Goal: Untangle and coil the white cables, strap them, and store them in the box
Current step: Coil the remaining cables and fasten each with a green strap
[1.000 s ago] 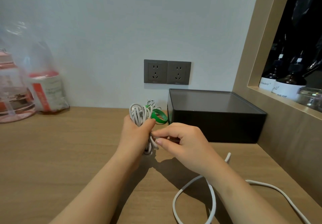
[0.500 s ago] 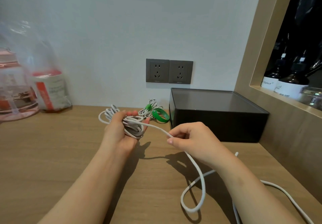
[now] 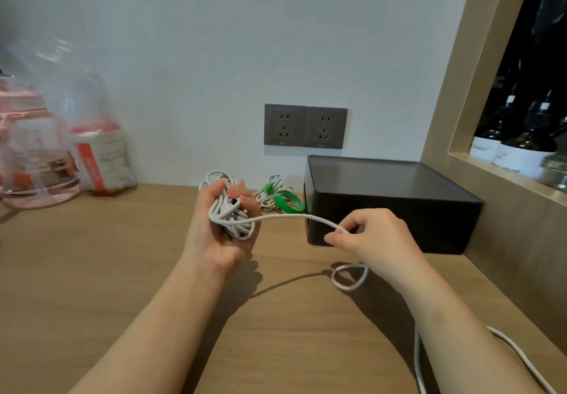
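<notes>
My left hand [image 3: 214,231] holds a bundle of white cable loops [image 3: 231,214] in its palm, fingers curled round it, above the wooden desk [image 3: 92,271]. One strand runs from the bundle to the right, where my right hand [image 3: 377,237] pinches it in front of the black box [image 3: 392,203]. Below that hand the loose cable [image 3: 349,277] makes a small loop and trails off toward the lower right. A second white cable coil with a green strap [image 3: 271,192] lies by the wall, with a loose green strap ring [image 3: 288,202] beside it.
The black box stands against the wooden shelf frame [image 3: 454,117] at the right, which holds dark bottles [image 3: 521,145]. Two wall sockets [image 3: 305,126] sit above the box. A pink bottle [image 3: 27,154] and a plastic bag with a pouch [image 3: 98,154] stand at the back left.
My right hand has moved right and drawn the strand out taut from the bundle. My left hand has turned palm up with the loops, and the trailing loop on the desk has shrunk.
</notes>
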Available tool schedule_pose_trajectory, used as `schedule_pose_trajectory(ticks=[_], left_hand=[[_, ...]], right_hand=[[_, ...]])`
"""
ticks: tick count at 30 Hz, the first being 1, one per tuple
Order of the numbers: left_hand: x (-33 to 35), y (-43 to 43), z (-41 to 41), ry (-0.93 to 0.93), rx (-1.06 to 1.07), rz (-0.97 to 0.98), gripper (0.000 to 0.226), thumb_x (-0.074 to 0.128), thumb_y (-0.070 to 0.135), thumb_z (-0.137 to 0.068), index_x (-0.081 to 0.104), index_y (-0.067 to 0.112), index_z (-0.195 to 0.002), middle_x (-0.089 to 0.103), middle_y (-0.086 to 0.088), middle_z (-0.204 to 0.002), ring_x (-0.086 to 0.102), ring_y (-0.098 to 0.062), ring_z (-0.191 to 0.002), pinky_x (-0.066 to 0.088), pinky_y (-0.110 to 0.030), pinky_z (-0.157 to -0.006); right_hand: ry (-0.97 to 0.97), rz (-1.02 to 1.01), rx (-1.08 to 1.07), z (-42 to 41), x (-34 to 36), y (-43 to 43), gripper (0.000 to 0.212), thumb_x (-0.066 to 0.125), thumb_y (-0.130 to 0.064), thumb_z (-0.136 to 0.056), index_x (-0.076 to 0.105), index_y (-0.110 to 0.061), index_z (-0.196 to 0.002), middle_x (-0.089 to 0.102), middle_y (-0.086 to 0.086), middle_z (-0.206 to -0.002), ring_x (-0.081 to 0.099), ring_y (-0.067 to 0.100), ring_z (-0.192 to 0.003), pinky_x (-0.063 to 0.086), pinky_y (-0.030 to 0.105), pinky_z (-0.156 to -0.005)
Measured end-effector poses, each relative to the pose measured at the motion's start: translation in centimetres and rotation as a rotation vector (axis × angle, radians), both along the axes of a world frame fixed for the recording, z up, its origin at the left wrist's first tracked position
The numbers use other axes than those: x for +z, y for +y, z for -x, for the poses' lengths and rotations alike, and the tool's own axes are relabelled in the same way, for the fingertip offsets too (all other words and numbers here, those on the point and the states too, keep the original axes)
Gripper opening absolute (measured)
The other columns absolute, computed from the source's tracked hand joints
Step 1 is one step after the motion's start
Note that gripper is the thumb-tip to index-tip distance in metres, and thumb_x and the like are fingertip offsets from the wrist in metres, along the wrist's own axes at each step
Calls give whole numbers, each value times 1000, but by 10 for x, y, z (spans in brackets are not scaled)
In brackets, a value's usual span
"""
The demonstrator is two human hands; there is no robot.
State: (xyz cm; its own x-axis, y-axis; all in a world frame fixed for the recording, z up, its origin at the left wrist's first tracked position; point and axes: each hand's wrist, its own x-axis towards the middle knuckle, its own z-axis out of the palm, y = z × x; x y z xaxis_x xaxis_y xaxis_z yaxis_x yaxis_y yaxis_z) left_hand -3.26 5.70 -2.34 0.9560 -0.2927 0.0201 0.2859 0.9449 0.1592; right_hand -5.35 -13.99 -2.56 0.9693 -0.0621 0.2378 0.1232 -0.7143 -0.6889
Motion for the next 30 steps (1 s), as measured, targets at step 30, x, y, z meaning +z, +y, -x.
schedule_pose_trajectory(ticks=[30], left_hand=[[-7, -13, 10, -351, -151, -918, 31, 58, 4, -61, 52, 5, -92, 55, -5, -51, 57, -14, -44, 55, -30, -49]], right_hand=[[245, -1193, 145, 8, 18, -6, 26, 66, -11, -77, 67, -7, -103, 72, 11, -98, 67, 12, -58, 51, 17, -45]])
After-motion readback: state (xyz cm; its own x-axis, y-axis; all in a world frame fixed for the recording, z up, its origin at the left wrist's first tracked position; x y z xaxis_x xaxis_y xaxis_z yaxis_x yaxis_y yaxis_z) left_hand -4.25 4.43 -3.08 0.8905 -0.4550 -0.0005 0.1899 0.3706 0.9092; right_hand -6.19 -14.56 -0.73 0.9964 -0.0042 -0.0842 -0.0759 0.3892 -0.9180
